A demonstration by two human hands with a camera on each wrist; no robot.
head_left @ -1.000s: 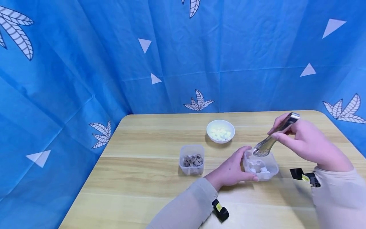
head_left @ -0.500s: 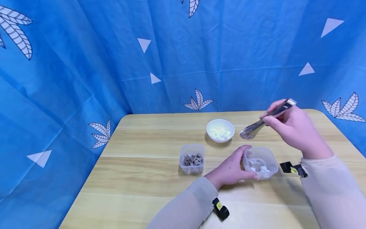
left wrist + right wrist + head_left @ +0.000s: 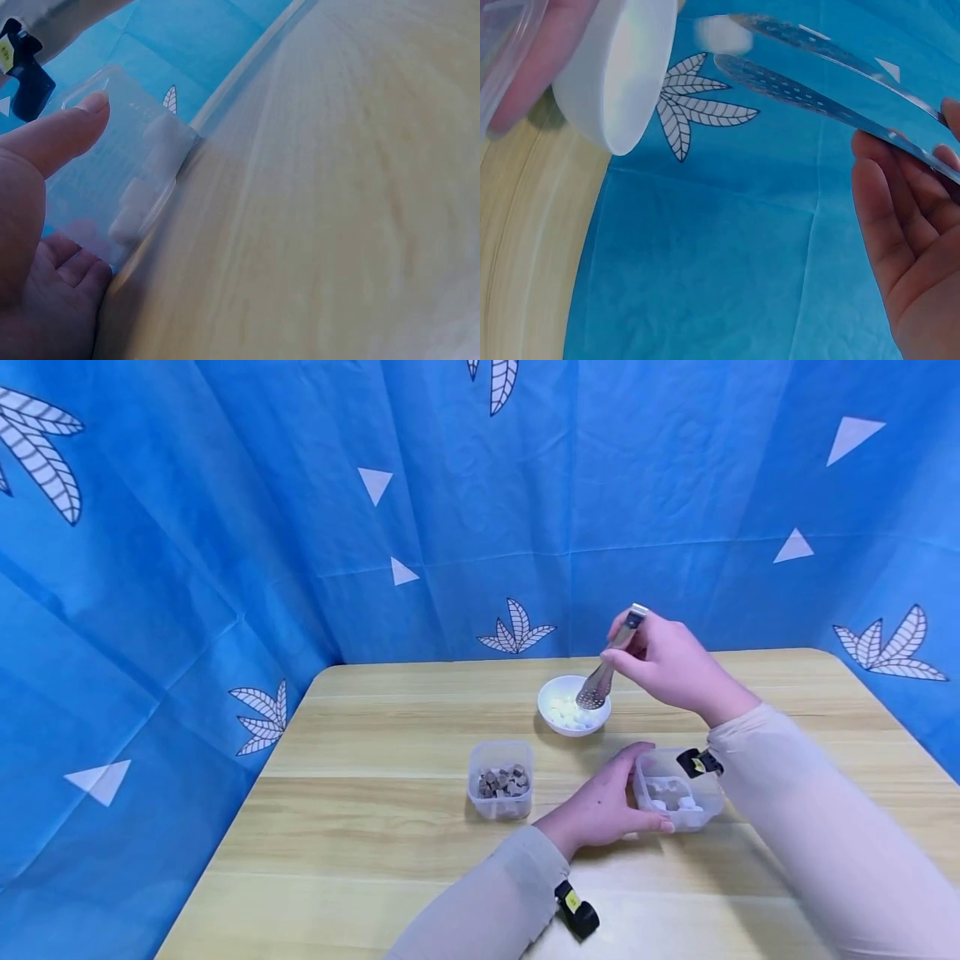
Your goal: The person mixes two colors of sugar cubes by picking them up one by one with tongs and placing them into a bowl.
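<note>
My left hand [image 3: 603,806] grips the near-left side of a clear plastic container [image 3: 712,806], its thumb [image 3: 71,131] across one wall and its fingers round the other side. A few white chunks [image 3: 135,206] lie in the bottom. In my right hand [image 3: 660,660] is a pair of perforated metal tongs [image 3: 600,681], tips pointing down over a white bowl [image 3: 549,718] of pale cubes. Seen from the right wrist, the tong arms stand apart, and a blurred white chunk [image 3: 724,34] shows at their tips.
A second clear container [image 3: 502,810] with several brown cubes [image 3: 504,782] stands left of my left hand. My right forearm [image 3: 817,827] passes over the right part of the wooden table [image 3: 360,860]. Behind the table hangs a blue cloth [image 3: 465,485].
My right hand has carried the tongs from above the clear container up and left to over the white bowl. The left hand keeps its hold on the container.
</note>
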